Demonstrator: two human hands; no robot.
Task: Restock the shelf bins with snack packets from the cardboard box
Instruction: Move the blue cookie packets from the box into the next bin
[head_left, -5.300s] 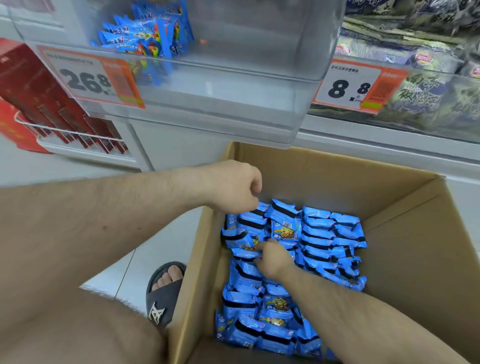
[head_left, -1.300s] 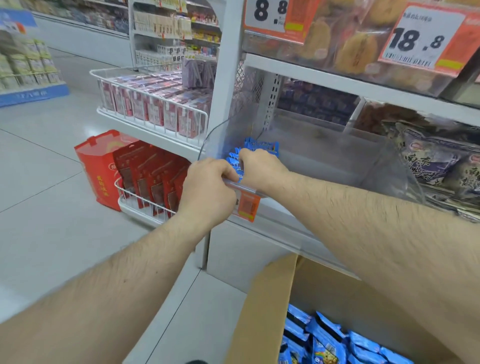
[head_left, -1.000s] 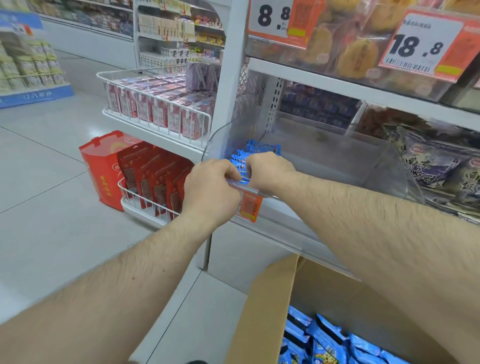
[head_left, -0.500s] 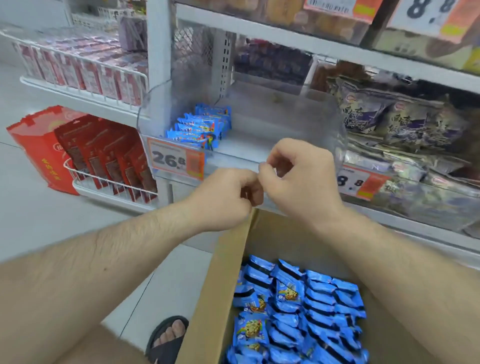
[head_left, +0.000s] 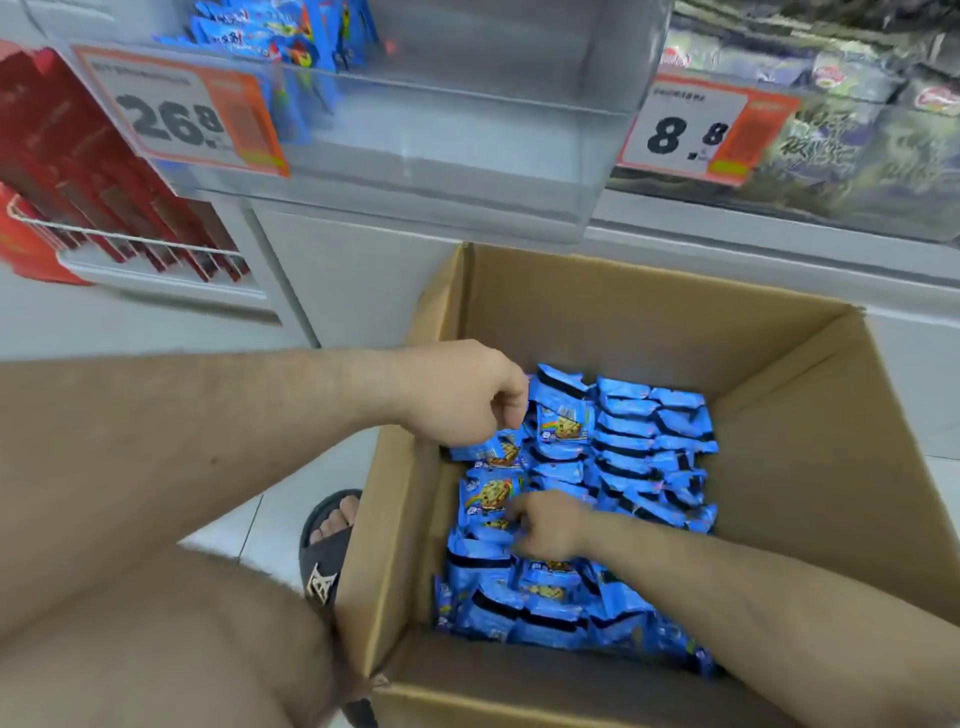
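The cardboard box (head_left: 810, 457) stands open on the floor below the shelf, with several blue snack packets (head_left: 649, 447) packed in rows inside. My left hand (head_left: 462, 395) reaches over the box's left wall. Its curled fingers pinch the top of a blue packet (head_left: 488, 453) in the far left corner. My right hand (head_left: 545, 527) is lower in the box, fingers curled into the left row on a cookie-print packet (head_left: 488, 496). Above, the clear shelf bin (head_left: 467, 171) holds a few blue packets (head_left: 280, 31) at its left end behind the 26.8 price tag (head_left: 176, 111).
A neighbouring bin (head_left: 852, 176) with dark snack bags and an 8.8 tag (head_left: 696, 135) sits to the right. Red boxes (head_left: 78, 171) fill a wire rack on the left. My sandalled foot (head_left: 330, 540) rests on the tiled floor beside the box, my knee at lower left.
Both hands have dropped from in front of the bin down into the box and onto the packets. My view has tilted down from the shelf to the box.
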